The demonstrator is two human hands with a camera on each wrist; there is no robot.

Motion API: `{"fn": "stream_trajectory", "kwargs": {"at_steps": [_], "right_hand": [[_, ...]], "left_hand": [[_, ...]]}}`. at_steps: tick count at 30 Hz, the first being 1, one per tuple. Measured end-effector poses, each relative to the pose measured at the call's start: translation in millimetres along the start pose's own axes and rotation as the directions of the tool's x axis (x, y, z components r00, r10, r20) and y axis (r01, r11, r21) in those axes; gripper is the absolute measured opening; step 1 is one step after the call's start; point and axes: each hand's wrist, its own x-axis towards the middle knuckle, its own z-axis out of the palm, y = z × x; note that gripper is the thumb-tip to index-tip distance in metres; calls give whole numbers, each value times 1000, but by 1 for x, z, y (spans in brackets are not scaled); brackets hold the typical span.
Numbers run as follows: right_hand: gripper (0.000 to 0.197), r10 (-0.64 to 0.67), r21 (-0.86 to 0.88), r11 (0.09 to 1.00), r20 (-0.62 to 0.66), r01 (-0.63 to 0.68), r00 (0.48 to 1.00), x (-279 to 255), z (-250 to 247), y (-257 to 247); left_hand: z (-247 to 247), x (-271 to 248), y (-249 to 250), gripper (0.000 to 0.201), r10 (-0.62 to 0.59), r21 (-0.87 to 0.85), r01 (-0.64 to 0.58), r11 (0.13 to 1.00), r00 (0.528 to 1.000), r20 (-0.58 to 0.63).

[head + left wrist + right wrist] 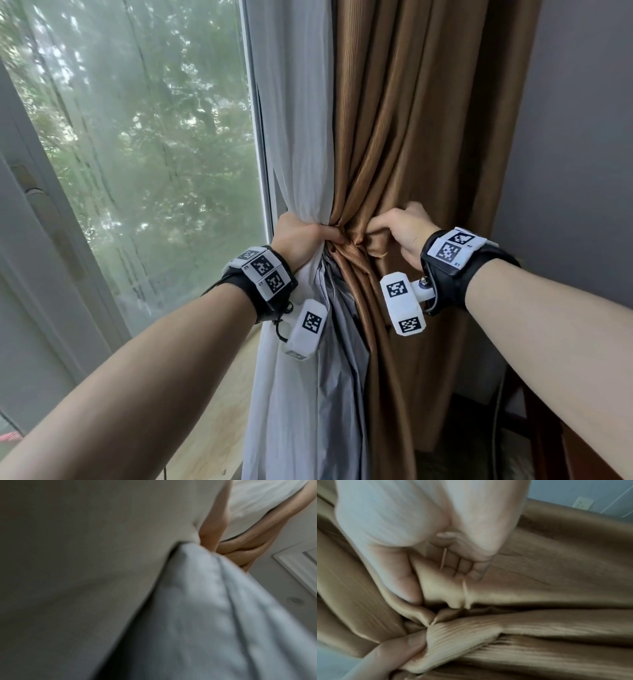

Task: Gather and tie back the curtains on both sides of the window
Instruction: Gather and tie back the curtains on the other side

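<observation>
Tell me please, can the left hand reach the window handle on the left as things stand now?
Probably not without letting go. The left hand grips the gathered white sheer curtain beside the brown curtain; the window handle sits far to its left. Nothing blocks the way, but the grip is occupied.

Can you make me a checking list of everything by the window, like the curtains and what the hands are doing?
Surface: pale wooden sill under the window.
Job's things: brown curtain and white sheer curtain, bunched together at the middle; no tie-back seen.
Clutter: nothing seen.
Grippers: left hand grips the bunch; right hand pinches a brown fold.
Cables: dark cable by the wall, lower right.
Surroundings: window glass showing green trees; grey wall.
</observation>
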Motion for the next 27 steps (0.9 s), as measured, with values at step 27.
{"fn": "stream_trajectory", "kwargs": {"at_steps": [27], "right_hand": [[69,120,163,982,-118,-99,986,9,-17,-8]], "left_hand": [[-10,1,2,89,11,-53,-3,999,989,149]]}}
